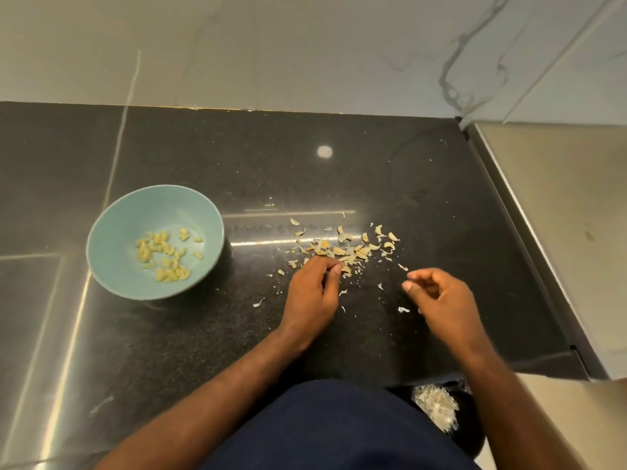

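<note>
A light blue bowl on the dark stone counter holds several peeled yellow garlic cloves. To its right lies a loose pile of unpeeled cloves and papery skins. My left hand is at the near edge of that pile, its curled fingers and thumb pinching a clove there, which is mostly hidden by the fingers. My right hand hovers just right of the pile, with loosely curled fingers, thumb and forefinger apart, and nothing between them.
Skin flakes are scattered on the counter around both hands. A marble wall runs along the back. A pale raised surface borders the counter on the right. Below the front edge, a dark bin holds white skins.
</note>
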A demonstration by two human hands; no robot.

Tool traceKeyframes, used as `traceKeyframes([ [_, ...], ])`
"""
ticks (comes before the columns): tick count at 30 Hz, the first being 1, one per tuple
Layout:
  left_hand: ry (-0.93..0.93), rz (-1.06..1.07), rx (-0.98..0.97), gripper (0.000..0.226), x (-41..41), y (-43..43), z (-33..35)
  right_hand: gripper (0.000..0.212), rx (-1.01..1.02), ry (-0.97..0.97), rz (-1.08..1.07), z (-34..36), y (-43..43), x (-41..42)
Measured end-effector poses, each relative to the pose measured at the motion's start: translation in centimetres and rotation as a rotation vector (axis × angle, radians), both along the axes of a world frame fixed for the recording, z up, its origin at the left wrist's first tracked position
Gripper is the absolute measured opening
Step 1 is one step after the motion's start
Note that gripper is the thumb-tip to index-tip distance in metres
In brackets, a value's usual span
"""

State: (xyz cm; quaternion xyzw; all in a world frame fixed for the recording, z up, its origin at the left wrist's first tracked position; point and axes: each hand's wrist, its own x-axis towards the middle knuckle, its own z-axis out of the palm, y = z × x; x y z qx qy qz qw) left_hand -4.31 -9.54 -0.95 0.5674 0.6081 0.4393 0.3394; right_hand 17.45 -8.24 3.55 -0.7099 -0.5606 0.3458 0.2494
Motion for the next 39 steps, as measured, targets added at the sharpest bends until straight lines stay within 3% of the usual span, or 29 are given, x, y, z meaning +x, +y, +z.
traceKeyframes([
  [3, -0.031, 0.022, -0.021, 0.008, -0.1, 0.0, 0.1, 0.022, -0.156, -0.200, 0.214, -0.4, -0.9, 0.2],
  [6, -0.031, 0.054, -0.021, 0.009, -0.1, 0.0, 0.0, 0.016, -0.105, -0.277, 0.245, -1.1, -1.5, -1.0],
  [12, 0.121, 0.084, -0.016, 0.013, 0.3, 0.1, -0.2, 0.020, 0.050, 0.014, 0.253, -1.9, 0.0, -5.2],
  [15, 0.146, 0.092, -0.011, 0.013, 0.3, 0.2, -0.1, 0.023, 0.151, -0.015, 0.223, -1.9, 1.2, -6.2],
  [20, 0.096, 0.170, 0.022, 0.011, 0.1, 0.1, 0.2, 0.019, 0.156, -0.175, 0.425, -2.3, 1.9, -6.9],
  [28, -0.015, 0.514, 0.094, 0.012, -0.3, -0.7, 0.9, 0.021, 0.185, 0.103, 0.241, -2.9, 2.2, -5.8],
  [31, 0.097, 0.504, 0.045, 0.014, -0.5, -1.7, 0.9, 0.036, 0.160, -0.053, 0.409, -2.2, 3.3, -6.0],
  [34, 0.336, 0.362, -0.054, 0.026, -0.5, -2.7, 0.2, 0.029, 0.118, -0.162, 0.597, -1.8, 4.1, -6.7],
  [36, 0.452, 0.315, -0.075, 0.025, -0.3, -2.7, -0.2, 0.023, 0.128, -0.088, 0.603, -1.7, 4.4, -6.7],
  [39, 0.448, 0.342, -0.072, 0.014, -0.3, -2.3, -0.3, 0.017, 0.180, -0.018, 0.489, -1.5, 5.7, -6.3],
])
